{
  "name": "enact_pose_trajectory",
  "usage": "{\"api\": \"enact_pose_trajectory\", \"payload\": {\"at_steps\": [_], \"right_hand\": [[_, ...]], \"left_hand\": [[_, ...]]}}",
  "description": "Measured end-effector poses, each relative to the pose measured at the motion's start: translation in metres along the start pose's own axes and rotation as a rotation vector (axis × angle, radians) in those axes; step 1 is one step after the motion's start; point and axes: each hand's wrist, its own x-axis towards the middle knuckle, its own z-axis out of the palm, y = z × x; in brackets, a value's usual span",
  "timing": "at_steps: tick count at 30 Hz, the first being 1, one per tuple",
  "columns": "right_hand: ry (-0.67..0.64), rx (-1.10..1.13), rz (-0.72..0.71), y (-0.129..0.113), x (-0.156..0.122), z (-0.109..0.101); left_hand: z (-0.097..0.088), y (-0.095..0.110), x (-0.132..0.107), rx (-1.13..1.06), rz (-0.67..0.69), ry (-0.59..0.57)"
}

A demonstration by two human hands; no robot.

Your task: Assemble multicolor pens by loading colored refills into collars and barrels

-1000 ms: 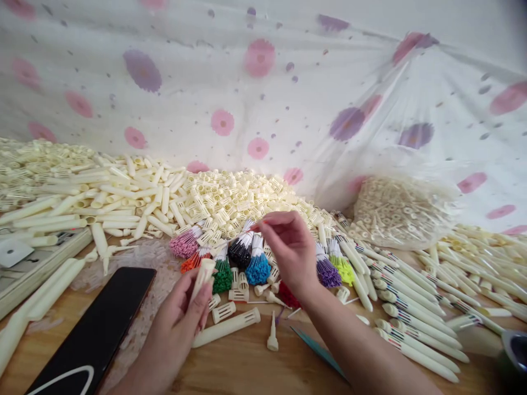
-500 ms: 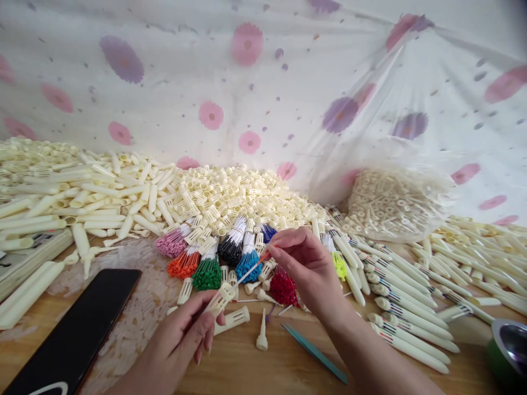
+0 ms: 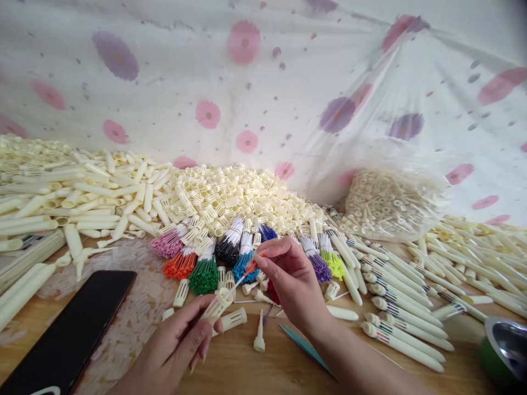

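Orange refill (image 3: 241, 275), one, in right hand (image 3: 293, 286); left hand (image 3: 177, 344) grips one barrel (image 3: 217, 307).

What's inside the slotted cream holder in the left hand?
A thin orange-tipped refill, pinched by the right hand, meets the open top of the holder. Depth and any other refills inside are hidden by its wall and the left hand.

I get a single view, from the head: it faces forward and down across the desk (image 3: 255, 373), sitting close over the left hand (image 3: 175, 348) and right hand (image 3: 294, 285), with the flowered sheet (image 3: 206, 66) behind filling the upper frame.
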Motion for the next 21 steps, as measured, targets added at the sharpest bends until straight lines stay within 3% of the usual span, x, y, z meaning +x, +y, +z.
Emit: {"api": "enact_pose_trajectory", "payload": {"at_steps": [10, 21], "right_hand": [[0.099, 0.326, 0.268, 0.013, 0.002, 0.000], [0.052, 0.037, -0.069, -0.003, 0.004, -0.005]], "left_hand": [[-0.005, -0.002, -0.002, 0.056, 0.062, 0.008], [-0.002, 0.001, -0.003, -0.076, -0.007, -0.054]]}}
